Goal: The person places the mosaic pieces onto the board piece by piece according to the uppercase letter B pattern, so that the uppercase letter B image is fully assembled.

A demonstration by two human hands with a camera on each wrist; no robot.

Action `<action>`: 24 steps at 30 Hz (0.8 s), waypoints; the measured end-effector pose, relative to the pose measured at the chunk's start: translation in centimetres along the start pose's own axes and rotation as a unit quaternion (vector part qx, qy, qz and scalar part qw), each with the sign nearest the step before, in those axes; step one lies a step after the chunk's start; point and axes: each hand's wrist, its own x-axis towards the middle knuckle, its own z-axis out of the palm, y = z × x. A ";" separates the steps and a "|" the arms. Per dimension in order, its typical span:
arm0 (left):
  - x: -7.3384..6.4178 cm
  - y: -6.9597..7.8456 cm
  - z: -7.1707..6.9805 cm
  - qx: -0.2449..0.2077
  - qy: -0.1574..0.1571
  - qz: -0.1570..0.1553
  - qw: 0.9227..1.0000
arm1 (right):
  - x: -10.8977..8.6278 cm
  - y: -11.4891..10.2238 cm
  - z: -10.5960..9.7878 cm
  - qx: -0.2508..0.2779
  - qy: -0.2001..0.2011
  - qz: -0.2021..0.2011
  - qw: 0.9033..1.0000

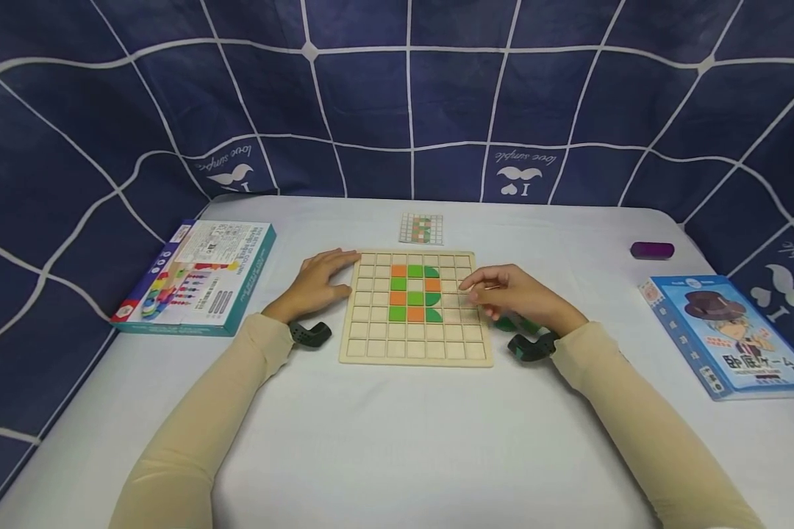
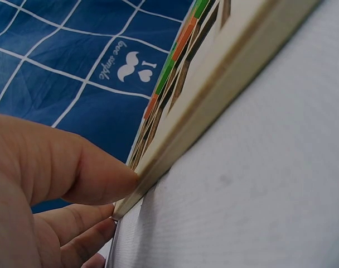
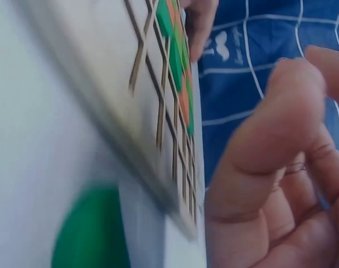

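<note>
A wooden grid board (image 1: 417,351) lies mid-table, with orange, light green and dark green curved tiles (image 1: 415,297) set in its middle cells. At the board's left edge, my left hand (image 1: 316,285) rests with its thumb and fingertips touching the rim. My right hand (image 1: 512,292) hovers over the board's right side, fingers loosely bent; the right wrist view shows nothing between thumb (image 3: 270,134) and fingers. Partly hidden beneath that hand, dark green pieces (image 1: 505,324) lie on the table beside the board.
Behind the board lies a small pattern card (image 1: 421,229). A teal-edged game box (image 1: 201,275) is at the left, a blue box (image 1: 734,334) at the right, and a purple object (image 1: 652,251) behind that. A dark blue checked cloth (image 1: 397,95) hangs at the back.
</note>
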 end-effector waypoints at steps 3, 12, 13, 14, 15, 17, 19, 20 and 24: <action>0.0 0.0 -0.1 0.001 0.000 0.000 1.000 | -0.9 0.1 -1.1 -0.019 0.037 0.003 0.999; 0.0 -0.1 0.1 0.002 0.000 0.001 1.000 | -3.2 1.3 -4.8 0.007 0.101 0.001 0.995; 0.0 -0.1 0.2 0.002 -0.001 0.000 1.000 | -3.4 1.6 -5.3 0.016 0.104 -0.001 0.994; 0.0 -0.1 0.2 0.002 -0.001 0.000 1.000 | -3.5 1.9 -5.8 0.023 0.108 -0.003 0.994; 0.0 -0.1 0.2 0.002 0.000 0.001 1.000 | -3.7 2.1 -6.2 0.026 0.111 -0.003 0.993; 0.0 -0.2 0.2 0.003 0.000 0.001 1.000 | -4.1 2.6 -7.1 0.027 0.115 0.004 0.993; 0.1 -0.2 0.2 0.004 0.001 0.001 1.000 | -4.5 3.1 -7.8 0.022 0.115 0.014 0.993; 0.1 -0.2 0.2 0.004 0.001 0.000 1.000 | -4.6 3.3 -8.2 0.020 0.114 0.019 0.993; 0.1 -0.3 0.1 0.001 0.000 0.000 1.000 | -5.1 4.2 -9.3 0.008 0.107 0.038 0.993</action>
